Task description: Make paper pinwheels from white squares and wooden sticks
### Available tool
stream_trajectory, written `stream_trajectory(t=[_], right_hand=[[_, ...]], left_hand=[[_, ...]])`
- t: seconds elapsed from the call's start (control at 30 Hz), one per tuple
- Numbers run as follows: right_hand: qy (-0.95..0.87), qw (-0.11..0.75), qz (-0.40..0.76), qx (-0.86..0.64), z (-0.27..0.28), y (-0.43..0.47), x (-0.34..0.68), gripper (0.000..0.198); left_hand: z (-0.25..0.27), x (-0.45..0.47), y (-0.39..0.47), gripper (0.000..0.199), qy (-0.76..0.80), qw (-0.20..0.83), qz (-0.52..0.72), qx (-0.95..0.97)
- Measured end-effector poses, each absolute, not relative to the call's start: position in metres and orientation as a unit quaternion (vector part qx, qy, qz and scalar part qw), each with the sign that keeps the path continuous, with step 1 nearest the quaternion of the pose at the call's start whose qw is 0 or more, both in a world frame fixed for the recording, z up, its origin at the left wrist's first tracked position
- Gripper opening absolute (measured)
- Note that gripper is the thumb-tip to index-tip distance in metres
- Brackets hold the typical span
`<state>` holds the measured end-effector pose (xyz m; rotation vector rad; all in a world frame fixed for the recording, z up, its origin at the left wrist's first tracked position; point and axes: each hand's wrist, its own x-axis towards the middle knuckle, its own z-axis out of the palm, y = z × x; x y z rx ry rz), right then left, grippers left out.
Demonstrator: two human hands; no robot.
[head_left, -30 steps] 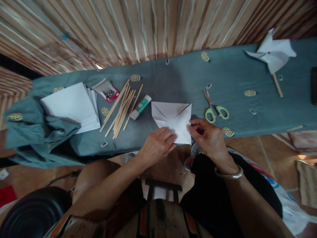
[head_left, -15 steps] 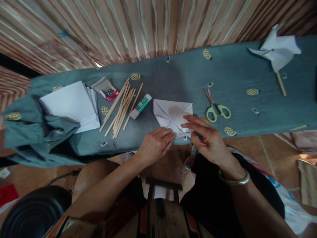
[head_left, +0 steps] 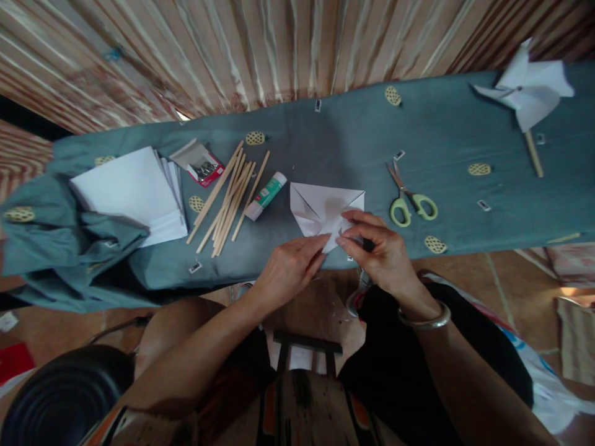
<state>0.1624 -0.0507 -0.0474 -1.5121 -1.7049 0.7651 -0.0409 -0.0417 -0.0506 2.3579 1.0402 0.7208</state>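
A white paper square with slits cut in from its corners lies near the front edge of the cloth-covered table. My left hand is closed on the paper's near edge, its thumb and finger pinched together there. My right hand pinches a near flap of the same paper, bending it in toward the middle. Both sets of fingertips almost meet, and they hide part of the near side. A glue stick lies just left of the paper, and green-handled scissors lie open to its right.
Several wooden sticks lie left of the glue stick. Behind them is an opened box of small metal pieces. A stack of white paper rests far left, partly under bunched cloth. A paper pinwheel lies far right.
My right hand has moved left and its fingers have closed on the near flap. My left fingers have shifted slightly up along the paper's edge. The view has moved a little.
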Motion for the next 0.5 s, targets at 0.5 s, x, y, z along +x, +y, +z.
stream_trajectory(t=[0.5], right_hand=[[-0.680,0.310,0.204,-0.633,-0.0506,-0.0532,0.1522,0.007]], left_hand=[[-0.0520,-0.0446,-0.0413,0.022,0.355,0.235,0.241,0.872]])
